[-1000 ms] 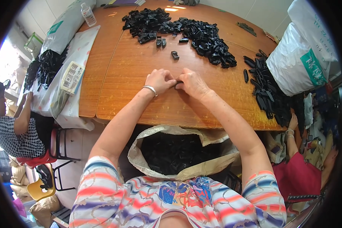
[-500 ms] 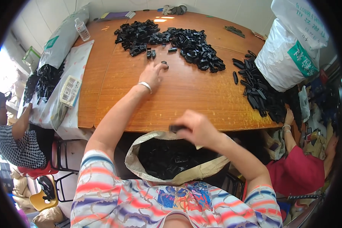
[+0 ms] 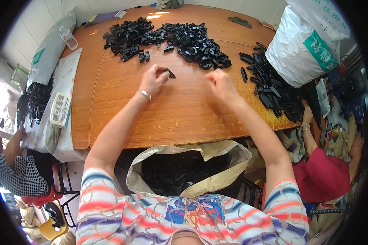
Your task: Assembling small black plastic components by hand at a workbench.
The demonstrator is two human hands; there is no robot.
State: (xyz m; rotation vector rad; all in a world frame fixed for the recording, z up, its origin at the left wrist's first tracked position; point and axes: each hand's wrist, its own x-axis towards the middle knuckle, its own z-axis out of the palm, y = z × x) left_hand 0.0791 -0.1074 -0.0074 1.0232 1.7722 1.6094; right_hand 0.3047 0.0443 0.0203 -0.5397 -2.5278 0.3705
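Observation:
My left hand (image 3: 152, 83) is closed in a pinch on a small black plastic part (image 3: 170, 73), just above the middle of the table. To its right my right hand (image 3: 222, 85) is over the table, slightly blurred, with its fingers curled together; whatever they may hold is hidden. Beyond my hands lies a wide heap of small black plastic parts (image 3: 188, 38), with a few loose ones in front of it. Against the table's near edge, a pale woven sack (image 3: 233, 173) stands wide at the mouth, with many black parts inside.
At the right, longer black parts (image 3: 270, 92) are piled beside a bulging white sack (image 3: 300, 53). A co-worker's hand (image 3: 307, 113) reaches to that pile. At the left are a clear bottle (image 3: 68, 38), black plastic bags (image 3: 39, 98) and another seated person (image 3: 18, 169).
My right hand has moved from above the sack, where it held a black part, forward over the table; no part shows in it now. My left hand has drawn slightly nearer, pinching a black part.

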